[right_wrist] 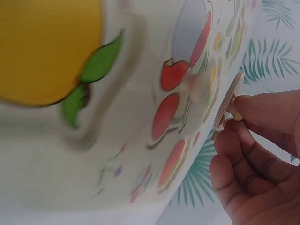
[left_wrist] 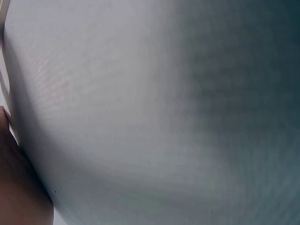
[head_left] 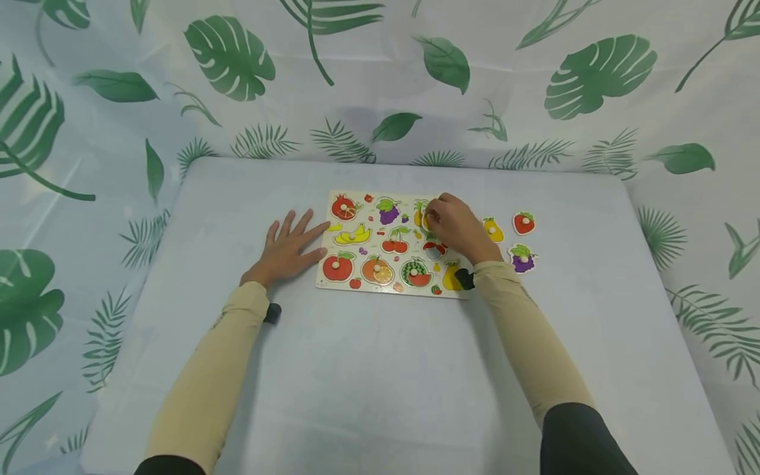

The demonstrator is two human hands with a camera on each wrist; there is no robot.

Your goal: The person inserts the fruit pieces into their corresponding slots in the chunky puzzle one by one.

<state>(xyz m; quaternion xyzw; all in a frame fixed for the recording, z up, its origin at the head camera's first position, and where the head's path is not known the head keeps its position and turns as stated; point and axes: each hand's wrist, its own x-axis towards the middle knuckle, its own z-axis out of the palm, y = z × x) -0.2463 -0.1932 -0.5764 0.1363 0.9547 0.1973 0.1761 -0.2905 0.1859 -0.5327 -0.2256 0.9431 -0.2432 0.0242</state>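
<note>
Left sleeve (head_left: 200, 373) and right sleeve (head_left: 531, 336): tan, snug, tapering, a bit wrinkled toward the wrist end. Above the tan, near-black fabric: left dark band (head_left: 171, 465) just a strip, right dark band (head_left: 584, 441) showing more. Small black left wrist unit (head_left: 273, 313) and right wrist unit (head_left: 466, 279), details too small to tell.

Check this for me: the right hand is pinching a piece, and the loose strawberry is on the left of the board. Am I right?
Not quite: the loose strawberry is on the right of the board, as the head view shows. The right hand is indeed pinching a piece.
</note>
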